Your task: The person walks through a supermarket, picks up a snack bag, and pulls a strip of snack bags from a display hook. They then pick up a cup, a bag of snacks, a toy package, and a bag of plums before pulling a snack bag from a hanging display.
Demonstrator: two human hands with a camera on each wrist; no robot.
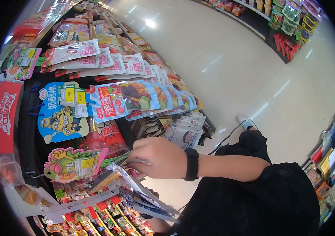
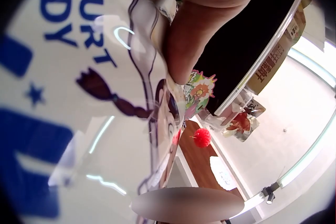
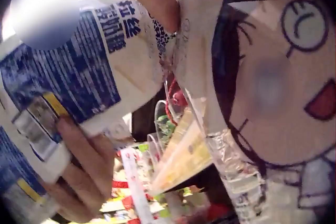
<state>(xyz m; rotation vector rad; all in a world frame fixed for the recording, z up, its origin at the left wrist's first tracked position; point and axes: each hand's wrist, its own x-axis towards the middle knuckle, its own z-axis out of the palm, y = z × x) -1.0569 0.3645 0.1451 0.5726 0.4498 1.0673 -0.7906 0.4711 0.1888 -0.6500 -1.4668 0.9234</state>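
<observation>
My right hand [image 1: 157, 157], with a black band at its wrist, pinches the top edge of a clear and white pouch at the shelf front. That pouch with a cartoon girl's face [image 3: 268, 92] fills the right of the right wrist view. Below, my left hand [image 1: 159, 225] holds white and blue yogurt candy pouches [image 1: 149, 202], which hide most of it. Its fingers [image 3: 84, 166] spread over their printed back in the right wrist view. The left thumb [image 2: 189, 40] presses the edge of the front yogurt candy pouch [image 2: 115, 129].
Hanging snack packs [image 1: 124, 98] and white-red packs [image 1: 92, 59] line the rack beside my right hand. A blue cartoon card [image 1: 63, 112] and a green dinosaur card [image 1: 75, 163] jut out near it. Further shelves [image 1: 250, 11] stand across the tiled floor [image 1: 230, 63].
</observation>
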